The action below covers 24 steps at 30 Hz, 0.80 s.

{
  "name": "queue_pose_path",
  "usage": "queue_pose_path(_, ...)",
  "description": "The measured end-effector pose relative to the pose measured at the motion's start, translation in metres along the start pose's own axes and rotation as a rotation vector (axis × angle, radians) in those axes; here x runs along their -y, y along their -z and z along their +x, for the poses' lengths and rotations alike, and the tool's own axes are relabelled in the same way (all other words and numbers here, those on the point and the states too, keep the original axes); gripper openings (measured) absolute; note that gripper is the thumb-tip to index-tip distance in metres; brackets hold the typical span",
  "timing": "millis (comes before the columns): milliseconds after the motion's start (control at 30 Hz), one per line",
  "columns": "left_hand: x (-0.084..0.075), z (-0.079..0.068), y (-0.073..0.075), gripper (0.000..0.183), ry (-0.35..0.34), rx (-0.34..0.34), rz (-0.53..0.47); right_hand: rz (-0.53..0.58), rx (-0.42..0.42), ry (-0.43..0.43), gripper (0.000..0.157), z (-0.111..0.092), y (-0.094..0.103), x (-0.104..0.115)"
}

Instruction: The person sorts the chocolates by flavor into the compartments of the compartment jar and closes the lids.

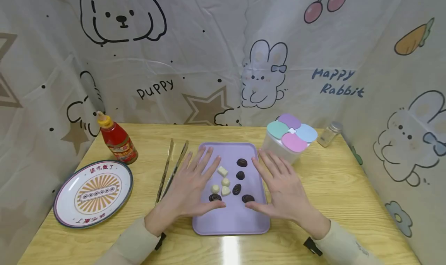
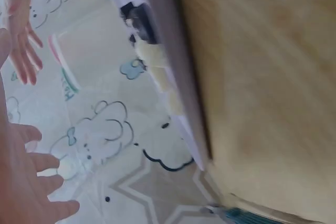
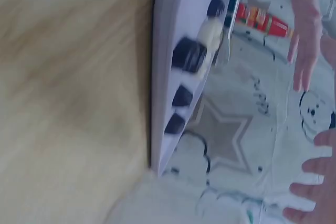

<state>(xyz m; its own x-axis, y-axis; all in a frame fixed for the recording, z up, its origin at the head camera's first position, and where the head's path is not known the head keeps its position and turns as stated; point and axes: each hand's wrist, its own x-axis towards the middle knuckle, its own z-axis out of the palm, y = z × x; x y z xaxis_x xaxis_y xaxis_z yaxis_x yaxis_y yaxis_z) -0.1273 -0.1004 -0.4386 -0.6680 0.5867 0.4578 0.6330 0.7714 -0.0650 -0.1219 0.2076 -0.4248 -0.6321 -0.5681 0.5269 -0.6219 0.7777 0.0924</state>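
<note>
Left grip [image 1: 189, 185] and right grip [image 1: 283, 187] spread wide, empty; below and between them, a long flat purple tray [image 1: 231, 222] points forward, near end bare.

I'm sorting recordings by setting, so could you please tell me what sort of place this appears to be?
Possibly a small dining or food-handling spot staged for recording: cartoon-printed cloth hangs at the back and sides, and a plate and a red sauce bottle are set out.
</note>
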Motion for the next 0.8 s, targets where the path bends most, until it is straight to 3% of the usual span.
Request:
queue_pose_path(200,-0.008,0.026,0.006,0.108,-0.047,-0.011,-0.079,0.074,-0.088,0.049,0.103,-0.007,0.018,-0.031)
queue_pose_path(433,-0.018,0.067,0.001,0.101,-0.094,-0.054,-0.156,0.180,-0.151,0.084,0.082,-0.012,0.030,-0.078)
queue_pose_path(600,-0.027,0.098,-0.007,0.086,-0.108,-0.051,-0.200,0.196,-0.122,0.025,0.080,-0.017,0.031,-0.107)
queue_pose_path(800,-0.034,0.128,-0.023,0.066,-0.067,-0.027,-0.271,0.239,-0.143,-0.035,0.076,-0.016,0.027,-0.129)
